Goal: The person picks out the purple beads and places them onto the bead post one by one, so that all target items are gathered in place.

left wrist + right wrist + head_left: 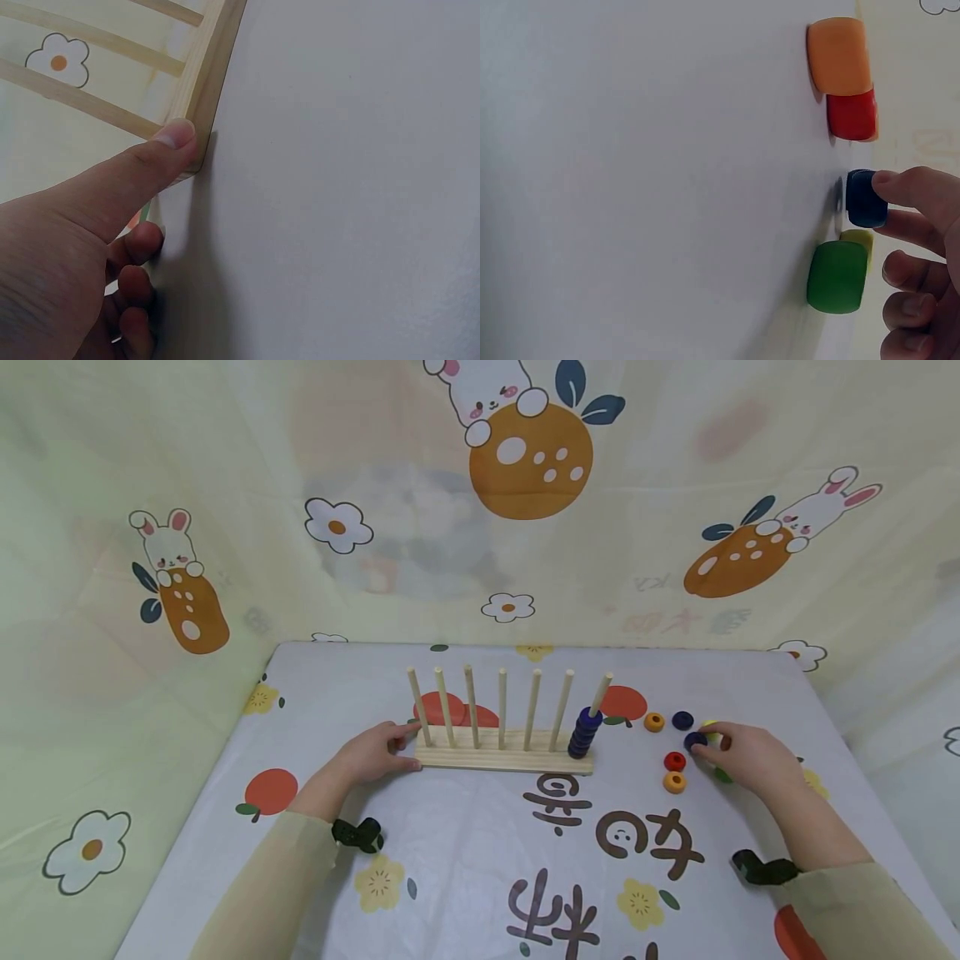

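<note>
My left hand point(369, 753) grips the left end of a wooden peg stand point(487, 760), its thumb on the front edge of the base and forefinger behind. The left wrist view shows that thumb against the base's corner, the other fingers loosely curled below. Several upright pegs rise from the base; dark blue beads point(583, 737) are stacked on the rightmost one, the others are bare. To the right of the stand, my right hand point(753, 762) pinches a dark blue bead point(864, 201) between thumb and forefinger, close over the table.
Around the right hand lie loose beads: a red bead point(674, 762), an orange bead point(674, 782) in front of it, another orange bead point(654, 722), a dark blue bead point(682, 720) farther back, a yellow bead point(861, 237) and a green bead point(837, 277). A printed curtain point(420, 568) hangs behind the table.
</note>
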The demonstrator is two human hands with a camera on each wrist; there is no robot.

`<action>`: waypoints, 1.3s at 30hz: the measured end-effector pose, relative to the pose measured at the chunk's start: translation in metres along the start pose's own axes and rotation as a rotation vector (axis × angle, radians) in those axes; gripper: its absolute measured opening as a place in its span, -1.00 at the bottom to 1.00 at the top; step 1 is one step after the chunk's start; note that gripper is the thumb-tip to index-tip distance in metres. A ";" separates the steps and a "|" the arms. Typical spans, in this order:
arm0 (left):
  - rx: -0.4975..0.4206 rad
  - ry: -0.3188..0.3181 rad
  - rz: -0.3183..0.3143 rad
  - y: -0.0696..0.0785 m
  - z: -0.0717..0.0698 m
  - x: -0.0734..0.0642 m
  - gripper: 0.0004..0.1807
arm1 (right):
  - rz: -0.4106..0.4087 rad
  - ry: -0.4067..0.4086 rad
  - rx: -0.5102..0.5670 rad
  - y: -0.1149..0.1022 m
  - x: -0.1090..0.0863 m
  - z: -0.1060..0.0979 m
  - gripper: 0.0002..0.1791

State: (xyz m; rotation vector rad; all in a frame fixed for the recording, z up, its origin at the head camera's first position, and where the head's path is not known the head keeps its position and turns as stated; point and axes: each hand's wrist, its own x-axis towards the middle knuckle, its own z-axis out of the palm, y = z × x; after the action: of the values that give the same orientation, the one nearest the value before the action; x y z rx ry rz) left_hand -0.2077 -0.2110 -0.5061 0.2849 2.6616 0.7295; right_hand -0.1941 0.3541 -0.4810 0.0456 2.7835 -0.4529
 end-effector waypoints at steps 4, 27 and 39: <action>0.004 -0.001 0.009 0.000 0.000 -0.001 -0.15 | -0.012 0.021 0.001 0.000 -0.002 -0.002 -0.32; 0.006 0.000 0.009 -0.001 0.001 0.001 -0.15 | -0.069 0.211 0.044 -0.026 -0.022 -0.015 -0.39; 0.007 0.003 -0.005 0.000 0.002 0.000 -0.15 | -0.099 0.264 0.055 -0.050 -0.033 -0.025 -0.34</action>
State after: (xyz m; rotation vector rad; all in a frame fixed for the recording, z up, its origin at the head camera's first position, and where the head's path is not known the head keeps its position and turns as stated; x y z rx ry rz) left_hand -0.2073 -0.2101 -0.5072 0.2794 2.6670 0.7201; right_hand -0.1746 0.3154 -0.4327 -0.0210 3.0422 -0.5864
